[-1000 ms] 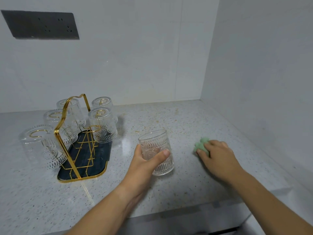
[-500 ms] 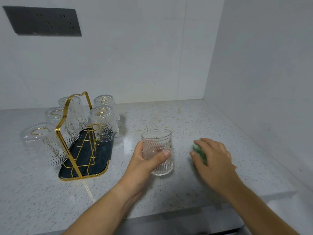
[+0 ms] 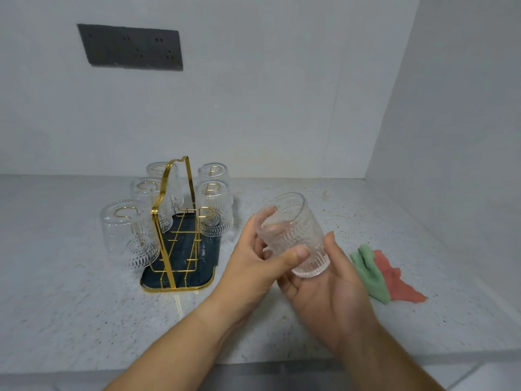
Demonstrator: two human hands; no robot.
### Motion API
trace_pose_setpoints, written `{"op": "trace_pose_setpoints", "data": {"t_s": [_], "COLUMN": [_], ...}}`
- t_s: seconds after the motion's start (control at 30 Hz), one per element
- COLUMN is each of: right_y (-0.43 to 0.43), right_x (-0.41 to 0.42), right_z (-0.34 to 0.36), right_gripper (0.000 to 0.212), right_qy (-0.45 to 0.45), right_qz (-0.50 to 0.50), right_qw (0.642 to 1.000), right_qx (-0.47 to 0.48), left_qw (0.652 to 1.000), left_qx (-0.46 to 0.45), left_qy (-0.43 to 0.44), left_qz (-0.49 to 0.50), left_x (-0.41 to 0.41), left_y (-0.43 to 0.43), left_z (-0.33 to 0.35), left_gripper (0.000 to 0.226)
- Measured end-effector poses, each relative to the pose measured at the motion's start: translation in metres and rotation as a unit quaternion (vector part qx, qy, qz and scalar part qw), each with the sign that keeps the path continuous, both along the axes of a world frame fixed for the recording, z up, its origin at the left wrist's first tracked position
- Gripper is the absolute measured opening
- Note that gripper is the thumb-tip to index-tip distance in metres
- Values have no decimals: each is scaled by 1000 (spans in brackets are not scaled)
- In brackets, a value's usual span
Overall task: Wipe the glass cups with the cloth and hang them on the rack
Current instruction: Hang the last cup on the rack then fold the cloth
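A ribbed glass cup (image 3: 296, 235) is lifted off the counter and tilted, its mouth toward the upper left. My left hand (image 3: 253, 266) grips its side, thumb across the front. My right hand (image 3: 329, 294) cups it from below and the right. The green and red cloth (image 3: 380, 275) lies loose on the counter to the right, touched by neither hand. The gold wire rack (image 3: 172, 221) on a dark tray (image 3: 208, 277) stands at the left, with several glass cups (image 3: 214, 213) hanging upside down on its hooks.
The speckled counter (image 3: 84, 306) ends in a front edge close to my arms. White walls close off the back and the right side. A dark socket panel (image 3: 129, 48) is mounted on the back wall.
My left hand raised the cup from the counter and tilted it. My right hand let go of the cloth, which now lies spread on the counter, and moved under the cup.
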State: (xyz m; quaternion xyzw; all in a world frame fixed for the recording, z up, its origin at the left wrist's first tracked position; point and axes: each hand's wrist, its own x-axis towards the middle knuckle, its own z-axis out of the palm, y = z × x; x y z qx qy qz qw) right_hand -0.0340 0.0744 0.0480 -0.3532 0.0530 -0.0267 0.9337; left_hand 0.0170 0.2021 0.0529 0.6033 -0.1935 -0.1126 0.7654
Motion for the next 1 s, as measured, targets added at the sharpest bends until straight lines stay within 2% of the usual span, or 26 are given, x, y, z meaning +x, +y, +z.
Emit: {"op": "trace_pose_setpoints", "data": {"t_s": [0.13, 0.3, 0.43, 0.6, 0.73, 0.87, 0.93, 1.0], "right_y": [-2, 10, 25, 35, 44, 51, 53, 56], "right_x": [8, 16, 30, 62, 83, 96, 100, 103], "right_z": [13, 40, 69, 92, 96, 92, 87, 82], "right_gripper": [63, 49, 66, 69, 69, 79, 76, 76], "right_qy": [-4, -58, -103, -126, -132, -142, -144, -148], "right_qz": [-50, -90, -144, -129, -90, -62, -57, -51], "right_qw": [995, 963, 895, 852, 827, 825, 814, 805], "right_qx": [-88, -249, -409, -491, -539, -544, -560, -573], "left_qw": [997, 987, 979, 967, 975, 991, 993, 993], "left_qx": [17, 89, 141, 173, 150, 79, 56, 61], "left_qy": [-58, -107, -122, -157, -125, -29, -12, -12], "left_qz": [47, 76, 80, 103, 109, 106, 102, 97], "left_x": [6, 14, 28, 37, 35, 32, 28, 24], "left_y": [31, 63, 85, 101, 104, 112, 113, 112], "left_z": [19, 46, 67, 72, 72, 71, 72, 70], "left_gripper": [111, 94, 79, 80, 70, 80, 78, 88]}}
